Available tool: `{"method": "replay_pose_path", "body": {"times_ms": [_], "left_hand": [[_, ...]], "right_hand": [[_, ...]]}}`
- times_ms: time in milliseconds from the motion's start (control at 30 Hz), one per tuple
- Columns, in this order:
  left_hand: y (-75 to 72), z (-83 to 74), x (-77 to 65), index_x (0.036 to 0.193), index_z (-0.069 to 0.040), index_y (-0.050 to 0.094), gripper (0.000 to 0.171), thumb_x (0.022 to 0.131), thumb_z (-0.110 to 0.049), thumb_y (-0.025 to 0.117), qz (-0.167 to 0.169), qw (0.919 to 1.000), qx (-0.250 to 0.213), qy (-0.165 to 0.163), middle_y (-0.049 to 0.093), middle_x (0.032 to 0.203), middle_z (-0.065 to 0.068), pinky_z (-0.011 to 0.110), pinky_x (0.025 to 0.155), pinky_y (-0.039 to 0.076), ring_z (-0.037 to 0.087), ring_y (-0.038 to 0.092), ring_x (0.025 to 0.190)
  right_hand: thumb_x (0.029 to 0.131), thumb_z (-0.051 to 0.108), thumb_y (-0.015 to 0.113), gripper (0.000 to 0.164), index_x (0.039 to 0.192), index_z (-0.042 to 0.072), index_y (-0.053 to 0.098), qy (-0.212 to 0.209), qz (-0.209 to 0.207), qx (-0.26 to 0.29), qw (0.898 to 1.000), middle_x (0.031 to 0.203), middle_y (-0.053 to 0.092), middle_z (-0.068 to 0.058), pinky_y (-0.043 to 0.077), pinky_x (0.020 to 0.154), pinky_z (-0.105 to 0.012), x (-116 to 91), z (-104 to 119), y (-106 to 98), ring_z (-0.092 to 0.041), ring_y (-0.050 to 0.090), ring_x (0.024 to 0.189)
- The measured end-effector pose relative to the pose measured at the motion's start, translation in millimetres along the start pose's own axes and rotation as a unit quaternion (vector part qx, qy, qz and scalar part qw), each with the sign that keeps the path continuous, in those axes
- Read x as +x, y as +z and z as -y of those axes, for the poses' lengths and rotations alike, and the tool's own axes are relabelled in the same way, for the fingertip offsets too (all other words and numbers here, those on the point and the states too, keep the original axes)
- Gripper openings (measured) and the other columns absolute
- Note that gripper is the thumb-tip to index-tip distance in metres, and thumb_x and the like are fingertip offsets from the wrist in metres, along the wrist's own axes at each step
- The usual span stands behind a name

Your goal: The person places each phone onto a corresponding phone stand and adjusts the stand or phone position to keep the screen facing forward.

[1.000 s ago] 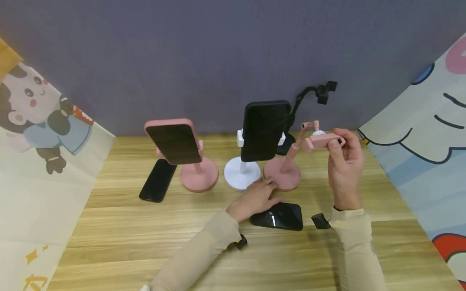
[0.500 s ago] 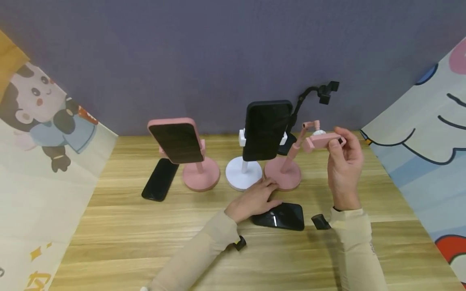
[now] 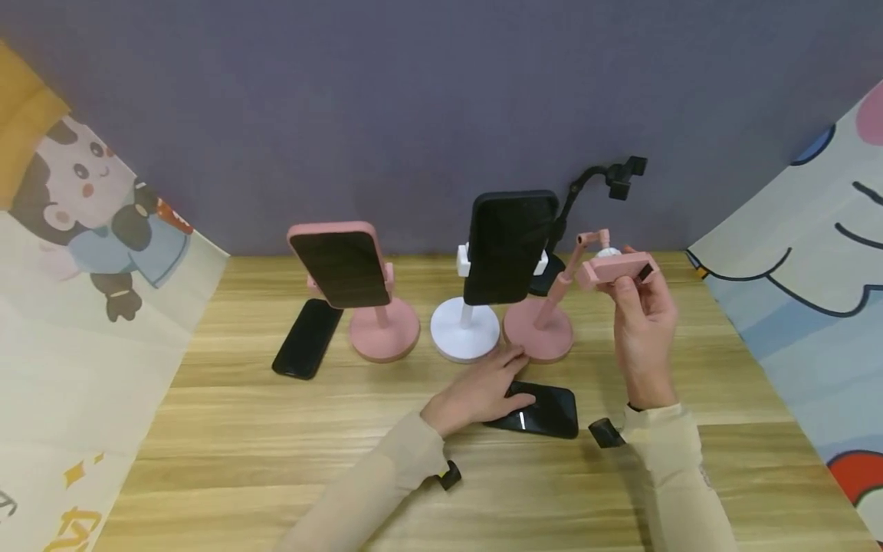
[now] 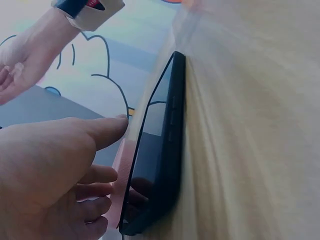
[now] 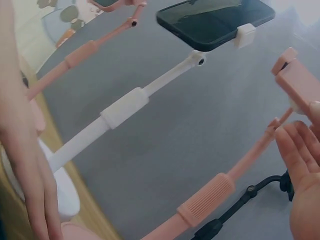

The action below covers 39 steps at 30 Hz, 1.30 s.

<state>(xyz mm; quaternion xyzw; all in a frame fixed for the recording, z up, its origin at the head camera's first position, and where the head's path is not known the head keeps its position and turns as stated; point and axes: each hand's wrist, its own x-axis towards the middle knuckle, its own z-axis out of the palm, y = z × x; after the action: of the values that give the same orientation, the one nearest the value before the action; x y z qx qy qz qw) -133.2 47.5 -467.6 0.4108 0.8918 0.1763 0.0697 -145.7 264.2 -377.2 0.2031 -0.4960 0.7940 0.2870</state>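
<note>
The right hand (image 3: pixel 645 331) pinches the pink clamp (image 3: pixel 614 269), two o'clock from the left hand (image 3: pixel 476 393), which lies relaxed by the pink base (image 3: pixel 541 335); ideally, brace it while angling the clamp.

From my head, I look forward and down over the table (image 3: pixel 241 445). My wrist views, close and tilted, both catch my left hand (image 4: pixel 55 175) and right hand (image 5: pixel 306 185).

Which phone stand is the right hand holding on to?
The phoneless pink stand: the right hand grips its clamp. The other pink stand and the white stand carry phones; the black stand, behind, is phoneless too but untouched.
</note>
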Motion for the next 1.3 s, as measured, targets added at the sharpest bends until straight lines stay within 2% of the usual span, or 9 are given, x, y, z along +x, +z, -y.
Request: {"method": "replay_pose_path", "body": {"times_ms": [133, 367, 467, 600, 767, 900, 1033, 1200, 1300], "left_hand": [[3.6, 2.5, -8.2, 0.152, -0.001, 0.048, 0.066, 0.104, -0.044, 0.060, -0.020, 0.9996, -0.013, 0.011, 0.039, 0.162, 0.016, 0.040, 0.123, 0.034, 0.028, 0.035, 0.152], [-1.8, 2.0, -28.5, 0.155, -0.003, 0.044, 0.069, 0.105, -0.050, 0.055, 0.001, 0.9986, -0.044, -0.031, 0.040, 0.162, 0.015, 0.034, 0.123, 0.034, 0.025, 0.037, 0.151], [-8.8, 3.5, -38.4, 0.157, -0.004, 0.041, 0.072, 0.105, -0.052, 0.054, 0.004, 0.9963, -0.073, -0.044, 0.036, 0.164, 0.015, 0.037, 0.122, 0.036, 0.026, 0.035, 0.152], [-17.0, 6.8, -50.9, 0.157, -0.005, 0.041, 0.071, 0.104, -0.049, 0.056, -0.001, 0.9941, -0.097, -0.047, 0.036, 0.165, 0.016, 0.040, 0.121, 0.037, 0.028, 0.038, 0.150], [-19.5, 6.6, -62.6, 0.155, -0.003, 0.044, 0.069, 0.103, -0.046, 0.060, -0.017, 0.9957, -0.081, -0.041, 0.041, 0.161, 0.018, 0.041, 0.119, 0.041, 0.031, 0.046, 0.144], [-17.9, 4.5, -68.4, 0.156, -0.002, 0.042, 0.072, 0.103, -0.046, 0.061, -0.018, 0.9949, -0.086, -0.050, 0.041, 0.161, 0.017, 0.042, 0.120, 0.040, 0.030, 0.045, 0.145], [-16.9, 4.6, -74.7, 0.158, -0.002, 0.036, 0.076, 0.102, -0.046, 0.062, -0.026, 0.9921, -0.108, -0.059, 0.039, 0.163, 0.016, 0.042, 0.120, 0.039, 0.029, 0.043, 0.147], [-17.7, 5.8, -84.1, 0.161, -0.006, 0.032, 0.077, 0.102, -0.043, 0.064, -0.034, 0.9903, -0.121, -0.060, 0.038, 0.164, 0.013, 0.041, 0.121, 0.037, 0.026, 0.041, 0.148], [-18.1, 6.8, -88.9, 0.161, -0.007, 0.031, 0.076, 0.102, -0.042, 0.065, -0.032, 0.9893, -0.125, -0.068, 0.039, 0.164, 0.012, 0.041, 0.122, 0.037, 0.025, 0.041, 0.149]], "right_hand": [[0.104, -0.005, 0.051, 0.031, 0.135, -0.011, 0.055, 0.009, 0.022, -0.009, 1.000, 0.123, 0.064, -0.019, 0.059, 0.091, -0.030, -5.2, -3.0, -3.7, -0.023, 0.067, 0.104], [0.105, -0.007, 0.048, 0.025, 0.124, -0.003, 0.064, 0.058, 0.068, -0.067, 0.994, 0.107, 0.070, -0.008, 0.059, 0.088, -0.026, -18.2, -11.4, -11.2, -0.016, 0.069, 0.093], [0.105, -0.005, 0.050, 0.022, 0.119, -0.002, 0.067, 0.083, 0.084, -0.127, 0.985, 0.100, 0.072, -0.003, 0.059, 0.085, -0.022, -24.6, -14.1, -14.7, -0.012, 0.070, 0.090], [0.104, -0.005, 0.053, 0.022, 0.123, -0.013, 0.063, 0.125, 0.113, -0.186, 0.968, 0.101, 0.073, 0.001, 0.058, 0.084, -0.019, -31.9, -18.7, -19.5, -0.009, 0.070, 0.092], [0.103, -0.005, 0.054, 0.025, 0.127, -0.013, 0.060, 0.162, 0.187, -0.258, 0.934, 0.109, 0.073, -0.003, 0.057, 0.084, -0.016, -41.4, -27.4, -25.1, -0.007, 0.069, 0.095], [0.104, 0.002, 0.057, 0.027, 0.130, -0.003, 0.064, 0.183, 0.262, -0.332, 0.887, 0.122, 0.070, -0.007, 0.053, 0.092, -0.013, -47.9, -32.3, -24.8, -0.002, 0.065, 0.107], [0.103, 0.009, 0.062, 0.029, 0.131, 0.000, 0.065, 0.199, 0.330, -0.379, 0.841, 0.126, 0.069, -0.017, 0.055, 0.094, -0.021, -53.2, -36.2, -20.0, -0.010, 0.065, 0.110], [0.101, 0.014, 0.067, 0.037, 0.134, -0.003, 0.062, 0.220, 0.393, -0.372, 0.812, 0.127, 0.067, -0.018, 0.056, 0.099, -0.045, -62.5, -41.7, -14.6, -0.026, 0.066, 0.114], [0.100, 0.020, 0.070, 0.041, 0.134, -0.001, 0.062, 0.217, 0.418, -0.387, 0.793, 0.128, 0.066, -0.014, 0.053, 0.102, -0.052, -67.9, -43.8, -12.8, -0.028, 0.064, 0.119]]}}
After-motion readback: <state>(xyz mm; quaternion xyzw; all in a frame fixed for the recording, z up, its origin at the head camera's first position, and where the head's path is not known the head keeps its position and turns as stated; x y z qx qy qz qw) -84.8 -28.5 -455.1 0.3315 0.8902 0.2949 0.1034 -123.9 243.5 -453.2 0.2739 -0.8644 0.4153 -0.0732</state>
